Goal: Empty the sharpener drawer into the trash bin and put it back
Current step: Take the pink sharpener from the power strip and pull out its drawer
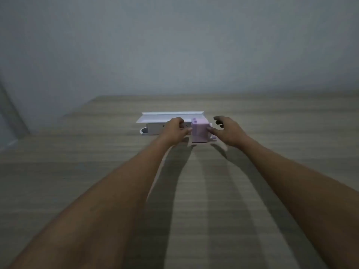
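A small pink box-shaped sharpener (200, 132) stands upright on the wooden table (97, 152), its crank handle (213, 138) sticking out low on the right. My left hand (175, 128) is at its left side with curled fingers, the fingertips touching or nearly touching the left face. On the other side my right hand (227, 131) has its fingers spread, the thumb tip at the sharpener's right face. The drawer cannot be made out separately. No trash bin is in view.
A white open box with a raised lid (171, 117) lies just behind and left of the sharpener. A white round piece (143, 131) sits at its left end. A grey wall rises behind the table; the table's left edge runs diagonally.
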